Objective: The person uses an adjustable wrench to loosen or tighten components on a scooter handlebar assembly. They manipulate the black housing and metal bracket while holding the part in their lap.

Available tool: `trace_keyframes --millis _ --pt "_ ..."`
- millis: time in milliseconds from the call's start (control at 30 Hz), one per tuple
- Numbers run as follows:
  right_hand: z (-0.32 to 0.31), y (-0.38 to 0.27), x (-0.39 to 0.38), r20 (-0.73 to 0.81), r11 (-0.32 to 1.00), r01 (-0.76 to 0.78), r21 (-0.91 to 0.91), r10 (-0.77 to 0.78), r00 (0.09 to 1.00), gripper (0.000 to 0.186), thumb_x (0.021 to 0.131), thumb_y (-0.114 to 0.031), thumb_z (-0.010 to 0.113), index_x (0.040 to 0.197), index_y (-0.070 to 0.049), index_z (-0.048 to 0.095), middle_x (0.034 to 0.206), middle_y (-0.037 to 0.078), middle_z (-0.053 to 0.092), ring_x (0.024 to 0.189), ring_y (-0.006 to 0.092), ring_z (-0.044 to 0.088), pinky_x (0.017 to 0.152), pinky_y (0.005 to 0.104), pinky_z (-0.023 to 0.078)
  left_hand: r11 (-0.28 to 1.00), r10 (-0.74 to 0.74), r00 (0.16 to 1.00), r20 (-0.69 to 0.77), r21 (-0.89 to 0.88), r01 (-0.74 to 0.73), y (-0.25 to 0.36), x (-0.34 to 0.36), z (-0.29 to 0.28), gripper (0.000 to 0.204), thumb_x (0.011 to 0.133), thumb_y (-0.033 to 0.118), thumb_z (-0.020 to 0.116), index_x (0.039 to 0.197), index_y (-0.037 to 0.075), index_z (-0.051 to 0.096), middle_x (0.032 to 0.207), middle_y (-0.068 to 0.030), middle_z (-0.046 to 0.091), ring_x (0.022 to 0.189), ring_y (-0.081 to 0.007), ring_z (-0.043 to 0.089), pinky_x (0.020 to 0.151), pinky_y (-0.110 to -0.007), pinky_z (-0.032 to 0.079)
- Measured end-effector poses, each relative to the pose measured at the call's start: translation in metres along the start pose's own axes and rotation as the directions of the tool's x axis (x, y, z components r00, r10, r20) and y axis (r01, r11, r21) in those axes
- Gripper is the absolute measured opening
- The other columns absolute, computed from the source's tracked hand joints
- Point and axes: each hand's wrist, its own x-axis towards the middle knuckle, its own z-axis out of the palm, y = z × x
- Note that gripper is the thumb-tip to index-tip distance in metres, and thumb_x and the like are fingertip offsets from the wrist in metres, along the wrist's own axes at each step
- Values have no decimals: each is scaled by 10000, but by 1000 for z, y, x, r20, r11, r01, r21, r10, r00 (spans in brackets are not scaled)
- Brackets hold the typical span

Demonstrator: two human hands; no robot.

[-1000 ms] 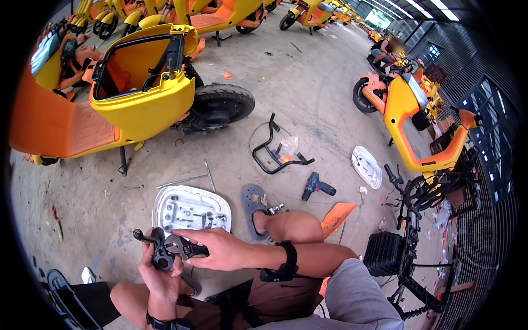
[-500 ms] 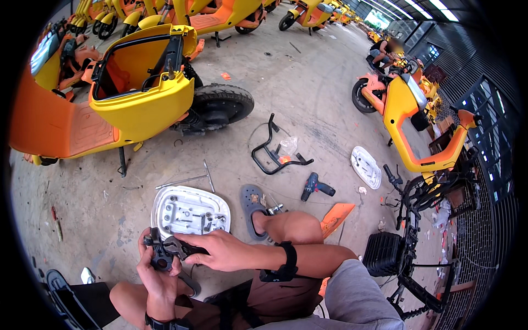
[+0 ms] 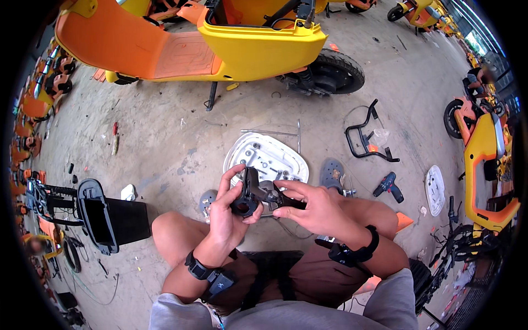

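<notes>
My left hand (image 3: 225, 212) grips a black clamp-like part (image 3: 246, 192) with a round hole, held upright near my knees. My right hand (image 3: 311, 209) is closed on an adjustable wrench (image 3: 272, 195), whose head is against that part. Just beyond them on the floor lies a white tray (image 3: 291, 168) with bolts, washers and other small metal pieces, partly hidden by my hands. A long thin metal T-bar (image 3: 298, 137) rests behind the tray.
A yellow-orange scooter (image 3: 258, 49) stands ahead, another (image 3: 478, 165) at right. On the floor lie a drill (image 3: 388, 187), a bent black frame (image 3: 360, 137) and a white panel (image 3: 435, 190). A black bin-like part (image 3: 121, 220) is at left. A crouching person (image 3: 476, 82) is at far right.
The view has swung left, so the scooters, tray and drill appear further right. The black part in my left hand is tilted more upright, with the wrench still against it.
</notes>
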Motion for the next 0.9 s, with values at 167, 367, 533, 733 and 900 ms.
trace_keyframes --millis 167,367,533,733,900 --pt "0 0 -3 -87 994 92 -63 -97 991 609 785 -221 844 1300 1 605 1178 173 694 1062 218 690 909 319 536 999 1 1000 6 -38 -1 -3 2 3 374 1031 193 343 1404 171 354 842 -124 567 550 -209 510 462 -271 292" --pt "0 -3 -3 -130 975 145 -171 -168 977 590 772 -211 848 1282 -15 627 1090 187 713 982 219 715 862 312 553 989 1 999 34 -146 4 -7 6 -1 427 969 201 371 1395 176 362 871 -129 558 543 -233 506 460 -293 296" --pt "0 -2 -3 -139 968 169 -187 -197 971 578 771 -218 846 1272 -20 636 1045 191 719 942 229 724 837 311 557 989 8 999 42 -146 -2 -5 4 0 494 908 158 386 1402 177 366 881 -125 561 549 -244 500 480 -302 311" --pt "-2 -5 -4 -108 975 164 -148 -181 978 528 804 -254 809 1230 10 644 1065 204 705 963 293 713 826 343 554 992 48 997 56 -120 -41 -5 3 -3 528 910 168 413 1434 188 356 917 -145 592 541 -245 487 497 -315 340" --pt "-5 -6 -4 -64 986 136 -94 -142 988 484 850 -291 761 1203 22 651 1052 223 694 954 345 701 806 361 551 990 50 998 31 -131 -45 -5 2 0 553 910 169 426 1457 193 349 1001 -154 594 533 -259 494 498 -327 360"
